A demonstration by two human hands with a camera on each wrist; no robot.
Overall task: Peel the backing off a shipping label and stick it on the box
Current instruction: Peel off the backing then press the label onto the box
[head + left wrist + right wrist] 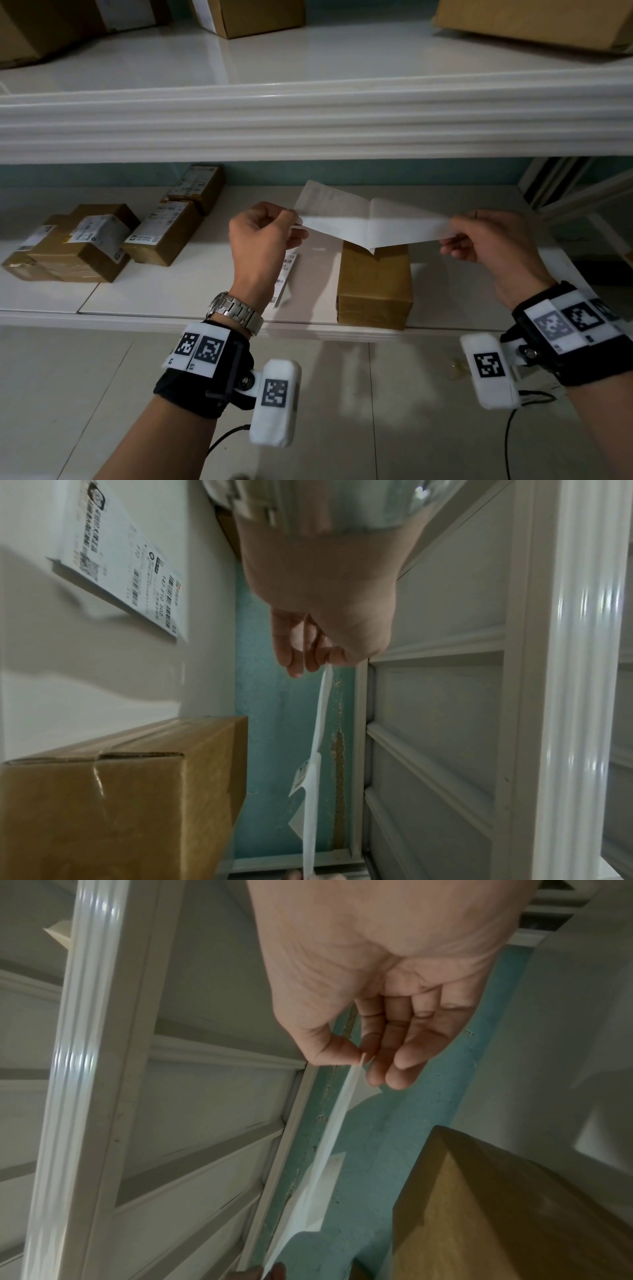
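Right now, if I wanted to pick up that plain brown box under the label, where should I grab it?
Probably across the brown box's two long sides, from above: it lies flat with its narrow end at the shelf edge, sides clear. Both hands are pinching the label.

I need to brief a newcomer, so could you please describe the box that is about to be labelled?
On the lower white shelf, look below the white paper strip stretched between both hands. The plain brown cardboard box stands alone at the front edge; unlike the boxes to the left, it shows no label.
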